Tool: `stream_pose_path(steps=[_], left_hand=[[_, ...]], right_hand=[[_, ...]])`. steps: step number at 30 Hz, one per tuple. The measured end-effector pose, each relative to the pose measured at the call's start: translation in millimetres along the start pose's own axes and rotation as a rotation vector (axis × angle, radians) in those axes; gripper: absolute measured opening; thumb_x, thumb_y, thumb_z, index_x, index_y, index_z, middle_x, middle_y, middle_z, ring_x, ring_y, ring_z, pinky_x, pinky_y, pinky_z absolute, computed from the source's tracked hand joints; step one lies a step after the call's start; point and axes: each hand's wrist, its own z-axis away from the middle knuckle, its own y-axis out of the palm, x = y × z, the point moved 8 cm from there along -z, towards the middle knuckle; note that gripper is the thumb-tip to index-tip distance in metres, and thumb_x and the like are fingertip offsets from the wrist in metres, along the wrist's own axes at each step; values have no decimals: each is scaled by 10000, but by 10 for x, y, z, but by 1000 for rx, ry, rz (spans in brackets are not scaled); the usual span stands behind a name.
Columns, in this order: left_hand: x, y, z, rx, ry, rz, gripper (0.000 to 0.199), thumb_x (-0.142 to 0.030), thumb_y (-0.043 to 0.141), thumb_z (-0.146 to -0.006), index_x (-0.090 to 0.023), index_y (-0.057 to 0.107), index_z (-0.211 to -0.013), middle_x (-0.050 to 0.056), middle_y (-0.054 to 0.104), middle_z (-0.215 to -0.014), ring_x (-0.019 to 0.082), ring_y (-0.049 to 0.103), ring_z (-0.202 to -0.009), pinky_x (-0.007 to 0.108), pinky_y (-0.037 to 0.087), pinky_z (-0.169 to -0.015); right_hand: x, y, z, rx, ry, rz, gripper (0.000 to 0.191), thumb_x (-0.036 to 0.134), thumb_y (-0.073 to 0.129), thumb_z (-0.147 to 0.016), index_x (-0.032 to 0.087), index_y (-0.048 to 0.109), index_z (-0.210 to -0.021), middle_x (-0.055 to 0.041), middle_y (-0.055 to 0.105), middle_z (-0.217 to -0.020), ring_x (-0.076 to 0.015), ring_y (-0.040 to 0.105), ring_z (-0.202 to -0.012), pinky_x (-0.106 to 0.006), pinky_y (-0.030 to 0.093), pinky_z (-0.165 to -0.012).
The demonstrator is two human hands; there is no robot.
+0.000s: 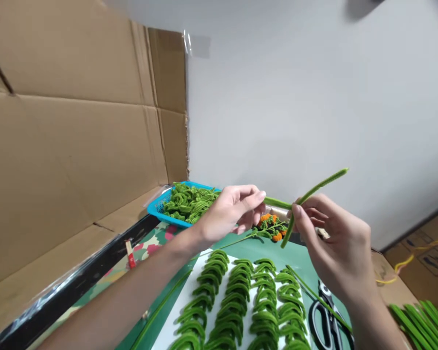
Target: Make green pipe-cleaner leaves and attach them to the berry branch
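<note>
Both hands are raised over the table, pinching green pipe cleaners (323,183). My left hand (237,209) grips one end of a short stretch between thumb and fingers. At the other end of that stretch, my right hand (328,233) pinches the point where the stems cross; one tip sticks up to the right and another hangs down. Below the hands, a white board (178,311) carries several columns of bent green pipe cleaner pieces (233,301). An orange and green pipe cleaner flower stem (268,226) lies behind the hands, partly hidden by them.
A blue basket (156,206) heaped with curled green pieces stands at the back left. Black-handled scissors (326,316) lie right of the board. Straight green pipe cleaners (425,321) are at the lower right. Cardboard (76,146) walls the left side, and a white wall (314,97) rises behind.
</note>
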Motion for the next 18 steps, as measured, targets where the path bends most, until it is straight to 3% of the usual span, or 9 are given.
stream_pose_path(steps=[3,7,10,15,18], left_hand=[[-87,-15,45,9,63,-177,377,-503,672,-994,-183,629,-799,-43,521,-569,70,437,-436,188,327,-406],[-370,2,189,-116,292,-559,262,-347,685,-1011,-178,750,-822,14,700,-702,81,535,-517,194,429,-482],[-505,79,292,-144,403,-659,219,-302,717,-986,-192,793,-813,18,729,-687,104,597,-498,208,481,-472],[-387,-12,222,-140,221,-413,320,-428,712,-985,-180,756,-788,7,677,-604,116,587,-427,194,442,-356],[-273,14,135,-44,138,-305,319,-491,689,-993,-183,768,-1009,47,737,-790,159,680,-608,204,509,-425]], right_hand=[[-109,71,-12,54,139,-210,244,334,703,-976,196,647,-782,2,641,-658,-113,584,-555,-231,476,-487],[-369,307,15,174,453,-645,357,417,779,-887,184,615,-672,18,598,-544,-87,498,-422,-220,426,-412],[-450,432,46,229,602,-844,417,480,799,-849,184,592,-640,23,595,-548,-76,473,-388,-209,414,-373],[-307,364,-38,198,454,-800,353,460,801,-875,177,649,-728,40,601,-526,-81,495,-417,-208,458,-429],[-295,240,-90,31,374,-776,349,444,800,-892,169,664,-725,13,652,-577,-94,578,-478,-221,522,-506]])
